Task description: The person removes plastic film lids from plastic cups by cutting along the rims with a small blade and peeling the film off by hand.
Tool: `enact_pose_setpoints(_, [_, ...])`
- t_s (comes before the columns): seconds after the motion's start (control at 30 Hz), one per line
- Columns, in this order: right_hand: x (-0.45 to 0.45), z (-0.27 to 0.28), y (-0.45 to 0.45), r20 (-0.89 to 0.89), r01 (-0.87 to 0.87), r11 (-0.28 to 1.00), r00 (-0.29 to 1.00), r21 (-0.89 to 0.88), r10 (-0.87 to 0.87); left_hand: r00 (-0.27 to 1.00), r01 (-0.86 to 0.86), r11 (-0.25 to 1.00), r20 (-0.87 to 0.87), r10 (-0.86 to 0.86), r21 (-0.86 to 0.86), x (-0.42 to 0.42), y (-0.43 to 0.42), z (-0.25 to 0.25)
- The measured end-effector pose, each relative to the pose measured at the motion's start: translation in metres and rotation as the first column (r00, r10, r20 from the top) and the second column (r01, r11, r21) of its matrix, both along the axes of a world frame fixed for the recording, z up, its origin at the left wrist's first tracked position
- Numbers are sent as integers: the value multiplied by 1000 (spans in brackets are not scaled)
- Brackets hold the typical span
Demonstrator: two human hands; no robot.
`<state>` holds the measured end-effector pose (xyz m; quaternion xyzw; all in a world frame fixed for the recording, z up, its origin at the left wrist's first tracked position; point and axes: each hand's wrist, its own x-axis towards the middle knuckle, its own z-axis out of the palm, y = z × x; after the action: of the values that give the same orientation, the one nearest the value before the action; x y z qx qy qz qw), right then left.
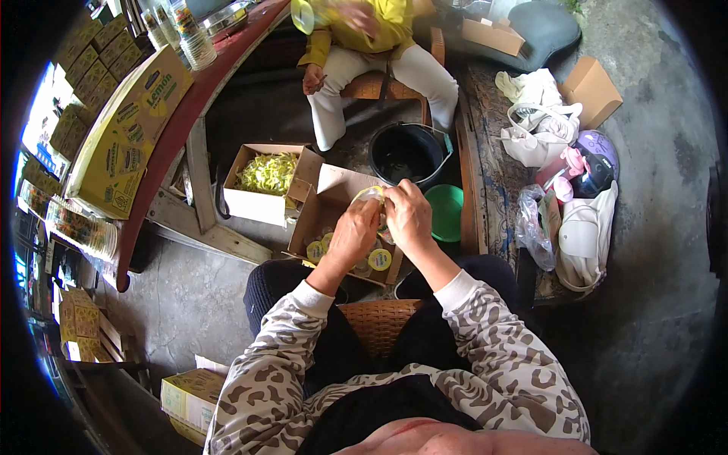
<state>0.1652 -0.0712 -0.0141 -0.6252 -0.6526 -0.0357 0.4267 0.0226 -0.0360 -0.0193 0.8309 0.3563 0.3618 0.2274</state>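
Note:
Both my hands are raised over an open cardboard box, close together with fingers closed around a small clear plastic cup with a yellow rim. My left hand grips it from the left side. My right hand pinches at its right edge, and the fingertips cover much of the cup. In the box below lie several cups with round yellow lids. Left of it, a second box is heaped with yellow-green strips.
A black bucket and a green basin stand beyond my right hand. Across from me sits a person in a yellow top. On the left, a red-edged table carries a lemon carton and stacked cups. Bags lie right.

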Motion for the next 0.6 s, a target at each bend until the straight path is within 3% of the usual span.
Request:
enact_pose_setpoints(0.07, [8, -2, 3, -13, 30, 999, 999, -35, -30, 991, 112, 990, 67, -118, 86, 4, -7, 3])
enact_pose_setpoints(0.23, [7, 1, 1, -163, -112, 994, 981, -18, 107, 998, 43, 999, 45, -44, 28, -1, -5, 17])
enact_pose_setpoints(0.3, [7, 3, 0, -142, -103, 995, 985, -9, 100, 1000, -32, 998, -2, 31, -58, -5, -1, 13])
enact_pose_setpoints(0.47, [8, 10, 0, -86, -12, 999, 996, 40, 15, 996, -88, 994, -33, 86, -60, -10, 4, 11])
enact_pose_setpoints(0.6, [2, 12, -6, -26, -65, 996, 997, 66, 67, 993, -112, 991, -53, 109, -73, -13, 7, 15])
